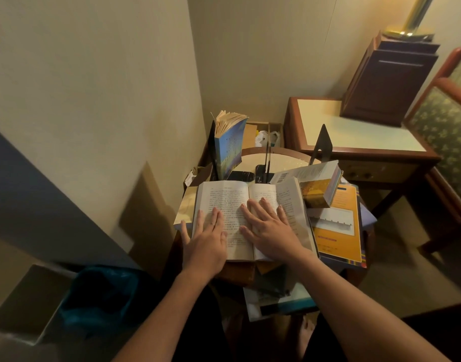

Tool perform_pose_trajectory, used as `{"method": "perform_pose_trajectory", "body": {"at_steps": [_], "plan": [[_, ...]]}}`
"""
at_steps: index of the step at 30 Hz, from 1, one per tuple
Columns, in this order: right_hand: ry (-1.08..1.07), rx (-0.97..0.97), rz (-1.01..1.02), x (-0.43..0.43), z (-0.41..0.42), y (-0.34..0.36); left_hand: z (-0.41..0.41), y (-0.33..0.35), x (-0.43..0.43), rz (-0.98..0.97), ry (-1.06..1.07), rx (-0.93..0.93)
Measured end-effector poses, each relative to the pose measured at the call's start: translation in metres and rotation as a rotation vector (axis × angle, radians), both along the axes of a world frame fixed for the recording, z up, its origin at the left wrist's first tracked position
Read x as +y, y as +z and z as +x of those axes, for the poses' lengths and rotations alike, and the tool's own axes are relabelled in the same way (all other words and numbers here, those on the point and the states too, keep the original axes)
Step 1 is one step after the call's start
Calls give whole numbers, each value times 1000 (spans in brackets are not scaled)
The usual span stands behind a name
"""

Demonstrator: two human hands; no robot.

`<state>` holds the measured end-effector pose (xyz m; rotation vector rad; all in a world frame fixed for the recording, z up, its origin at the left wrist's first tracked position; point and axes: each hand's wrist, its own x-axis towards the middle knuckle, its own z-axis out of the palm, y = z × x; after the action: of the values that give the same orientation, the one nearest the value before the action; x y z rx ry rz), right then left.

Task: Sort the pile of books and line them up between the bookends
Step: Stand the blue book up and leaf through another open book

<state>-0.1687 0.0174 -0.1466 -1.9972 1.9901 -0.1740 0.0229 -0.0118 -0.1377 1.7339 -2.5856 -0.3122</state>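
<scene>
An open book [234,205] lies face up on top of the pile on a small round table [284,156]. My left hand [207,241] rests flat on its left page, fingers spread, thumb over the left edge. My right hand [270,226] lies flat across the gutter and right page. A blue paperback [228,150] stands upright against the left black bookend [212,150]. The right black bookend [322,143] stands at the table's far right. A thick book [319,182] leans tilted on an orange book [339,226].
A wooden side table [354,134] with a dark cabinet [386,79] stands at the right, beside a green patterned chair [443,126]. A bin with a blue bag [104,296] sits at the lower left. A wall corner is close behind. More books [279,299] stick out under the pile.
</scene>
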Motion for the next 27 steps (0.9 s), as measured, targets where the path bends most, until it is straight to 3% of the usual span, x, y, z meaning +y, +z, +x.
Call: {"method": "perform_pose_trajectory", "body": {"at_steps": [8, 12, 18, 22, 27], "plan": [[1, -9, 18, -1, 0, 4, -7, 10, -61, 99, 111, -31], [3, -17, 13, 0, 1, 4, -3, 10, -59, 156, 184, 49], [4, -6, 11, 1, 0, 4, 9, 17, -46, 71, 255, 496], [-5, -11, 10, 2, 0, 4, 13, 22, -32, 136, 301, 763], [-10, -37, 15, 6, 0, 9, 15, 21, -28, 306, 368, 898]]}}
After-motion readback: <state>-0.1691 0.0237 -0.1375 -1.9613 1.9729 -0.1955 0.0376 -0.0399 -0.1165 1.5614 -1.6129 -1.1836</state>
